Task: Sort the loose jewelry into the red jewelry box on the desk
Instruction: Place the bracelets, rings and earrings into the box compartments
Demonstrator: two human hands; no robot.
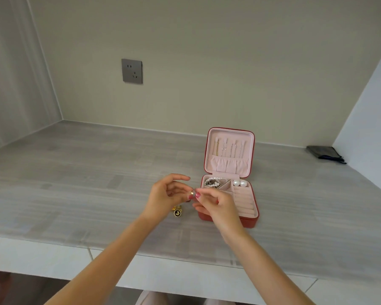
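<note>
The red jewelry box (249, 222) stands open on the desk, its pink lid upright with several thin chains hanging inside. A pearl bracelet (213, 181) lies in its back left compartment and two pearl earrings (239, 183) in the back right. My left hand (163, 198) pinches a small gold ring (192, 193) just left of the box. My right hand (216, 204) meets it there, fingertips touching the same ring. Below my left hand, loose gold pieces with a black round charm (177, 212) lie on the desk.
The grey desk (86, 183) runs into a wall corner at the left and a white panel at the right. A dark pouch (324, 153) lies at the back right. A grey wall socket (132, 71) is above. The desk's front edge is near me.
</note>
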